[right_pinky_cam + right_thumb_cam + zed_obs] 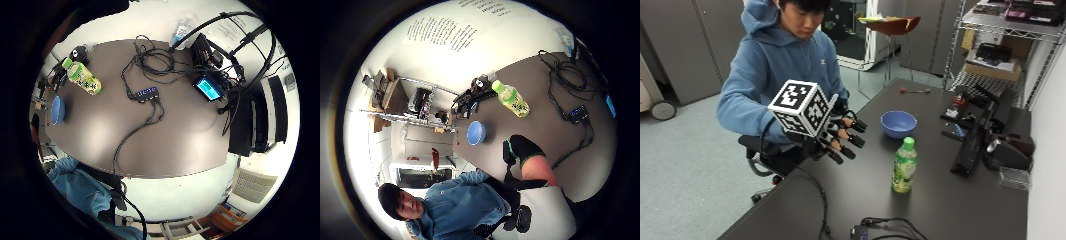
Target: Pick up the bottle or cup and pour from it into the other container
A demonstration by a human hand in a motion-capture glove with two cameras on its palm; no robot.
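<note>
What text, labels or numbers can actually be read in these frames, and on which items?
None can be read.
Green bottle: its label print is too blurred to read.
Wall poster: lines of print, too small to read.
Small lit screen on the table: nothing legible.
Blue bowl: no marking visible.

Person (776, 65): blue hoodie, long sleeves; right hand (843, 134) w/ black glove, fingertips bare.
</note>
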